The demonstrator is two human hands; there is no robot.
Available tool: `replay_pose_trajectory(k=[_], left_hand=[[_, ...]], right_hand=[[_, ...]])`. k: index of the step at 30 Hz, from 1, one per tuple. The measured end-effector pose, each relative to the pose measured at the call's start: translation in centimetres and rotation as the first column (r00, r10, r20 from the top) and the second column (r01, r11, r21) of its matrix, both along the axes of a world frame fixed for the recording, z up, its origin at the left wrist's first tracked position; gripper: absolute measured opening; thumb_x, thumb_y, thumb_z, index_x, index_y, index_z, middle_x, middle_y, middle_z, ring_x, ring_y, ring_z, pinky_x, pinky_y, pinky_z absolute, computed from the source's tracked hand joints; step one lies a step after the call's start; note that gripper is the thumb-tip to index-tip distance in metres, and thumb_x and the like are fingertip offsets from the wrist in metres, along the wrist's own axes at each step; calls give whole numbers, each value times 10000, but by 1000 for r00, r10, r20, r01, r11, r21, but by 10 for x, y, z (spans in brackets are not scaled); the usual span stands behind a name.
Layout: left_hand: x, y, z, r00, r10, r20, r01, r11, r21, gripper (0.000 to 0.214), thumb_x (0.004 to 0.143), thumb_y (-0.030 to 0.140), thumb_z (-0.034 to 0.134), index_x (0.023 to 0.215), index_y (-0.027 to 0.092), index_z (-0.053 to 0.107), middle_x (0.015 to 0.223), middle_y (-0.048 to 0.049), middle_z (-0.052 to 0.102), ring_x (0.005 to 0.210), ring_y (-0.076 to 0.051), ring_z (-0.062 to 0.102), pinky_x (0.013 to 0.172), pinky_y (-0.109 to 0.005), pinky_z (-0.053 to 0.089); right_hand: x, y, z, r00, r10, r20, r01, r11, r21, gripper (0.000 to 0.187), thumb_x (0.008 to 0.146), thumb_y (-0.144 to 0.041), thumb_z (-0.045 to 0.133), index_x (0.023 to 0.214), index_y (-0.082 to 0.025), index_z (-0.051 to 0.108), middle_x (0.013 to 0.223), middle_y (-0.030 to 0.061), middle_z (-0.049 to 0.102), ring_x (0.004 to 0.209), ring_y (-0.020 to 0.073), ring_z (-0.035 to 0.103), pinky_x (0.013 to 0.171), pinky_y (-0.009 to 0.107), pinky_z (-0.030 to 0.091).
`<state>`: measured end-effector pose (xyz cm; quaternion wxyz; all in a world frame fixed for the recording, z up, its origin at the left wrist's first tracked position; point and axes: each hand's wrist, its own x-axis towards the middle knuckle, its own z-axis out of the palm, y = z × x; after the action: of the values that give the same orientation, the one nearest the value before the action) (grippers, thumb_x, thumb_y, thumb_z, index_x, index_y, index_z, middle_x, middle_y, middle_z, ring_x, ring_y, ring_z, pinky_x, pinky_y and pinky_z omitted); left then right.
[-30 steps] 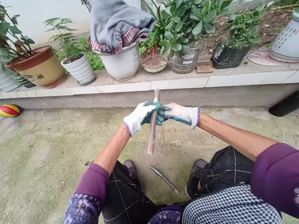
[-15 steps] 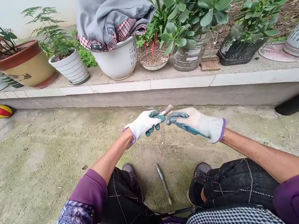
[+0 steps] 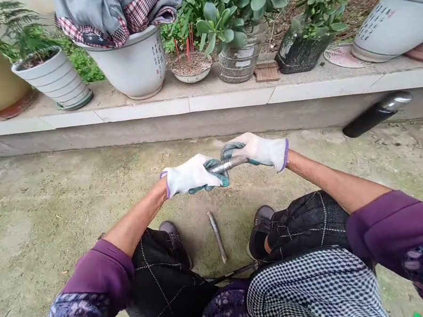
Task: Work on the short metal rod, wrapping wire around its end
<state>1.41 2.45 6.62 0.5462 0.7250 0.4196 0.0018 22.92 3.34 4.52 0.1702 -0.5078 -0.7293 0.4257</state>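
Both my hands wear white knit gloves with blue-green coated palms and purple cuffs. A short brown stick [image 3: 236, 162], partly covered in shiny silvery wrapping, lies across between them. My left hand [image 3: 200, 175] is closed around its wrapped left part. At the bare right end, my right hand [image 3: 253, 150] has its fingers curled over the stick; part of the grip is hidden behind it. On the concrete between my shoes lies a second silvery-wrapped stick [image 3: 217, 237], with a pale bare tip toward me.
A low tiled ledge [image 3: 226, 100] runs across ahead, bearing several potted plants, a white pot [image 3: 131, 69] topped with grey cloth, and a wooden brush head [image 3: 267, 72]. A black cylinder [image 3: 370, 117] leans by its base at right. A checkered cloth [image 3: 311, 293] covers my lap.
My right hand has moved onto the stick's bare end and curled over it; before, it hovered beside the tip. The stick now lies more level. The view has shifted right and down.
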Motion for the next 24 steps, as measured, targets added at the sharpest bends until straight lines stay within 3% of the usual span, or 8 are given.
replay_pose_trajectory(k=[4,8,11,14,18,19,21,24], left_hand=[[-8,1,13,966,234,105,-240,970,48,265,710,362,699,874,153,694,556,26,515,364,-47,344,319,-184,223],[-12,11,4,929,350,117,-364,922,132,279,745,346,666,958,167,686,567,33,500,366,-47,331,337,-194,220],[-11,20,-11,946,324,-4,-311,911,272,217,757,300,637,932,181,683,560,24,527,379,-69,379,372,-204,253],[-8,26,-28,948,261,-182,-153,875,459,53,721,199,635,676,178,615,502,18,484,418,-90,402,430,-219,280],[-3,21,-45,952,215,-219,-71,848,524,180,658,109,655,547,189,539,426,38,355,476,-114,415,497,-225,309],[-2,18,-46,960,199,-199,-73,857,509,175,647,103,664,549,189,548,425,39,356,495,-117,432,510,-221,321],[-1,12,-41,972,162,-172,-60,874,482,145,649,130,683,567,185,576,443,38,398,522,-116,452,521,-210,337],[-3,5,-20,991,117,-72,-76,906,417,69,703,222,675,670,173,639,514,40,482,515,-90,442,496,-192,339]], right_hand=[[-12,-6,-5,997,-50,-57,48,998,-36,265,793,-361,522,835,-150,676,569,-17,520,489,97,403,489,229,347],[-31,-17,-2,994,13,107,-32,982,186,264,860,-323,490,910,-177,704,724,16,650,615,128,511,613,248,391],[-42,-27,9,930,37,365,-140,956,260,246,893,-287,493,937,-182,711,812,59,707,680,168,575,653,276,380],[-48,-31,21,829,50,557,-233,936,263,254,918,-286,488,1002,-182,703,879,102,727,730,201,630,656,286,374],[-44,-23,26,722,78,688,-289,936,198,220,902,-277,512,972,-185,699,901,125,731,760,217,655,649,286,379],[-41,-19,24,738,79,670,-276,942,193,206,889,-271,519,942,-187,700,885,114,729,757,211,650,654,283,382],[-32,-11,19,846,79,527,-215,955,204,201,860,-253,517,894,-184,703,869,78,722,760,186,628,676,270,394],[-20,-1,8,989,7,149,-32,985,172,244,816,-263,488,871,-154,700,797,32,682,690,148,557,642,253,397]])
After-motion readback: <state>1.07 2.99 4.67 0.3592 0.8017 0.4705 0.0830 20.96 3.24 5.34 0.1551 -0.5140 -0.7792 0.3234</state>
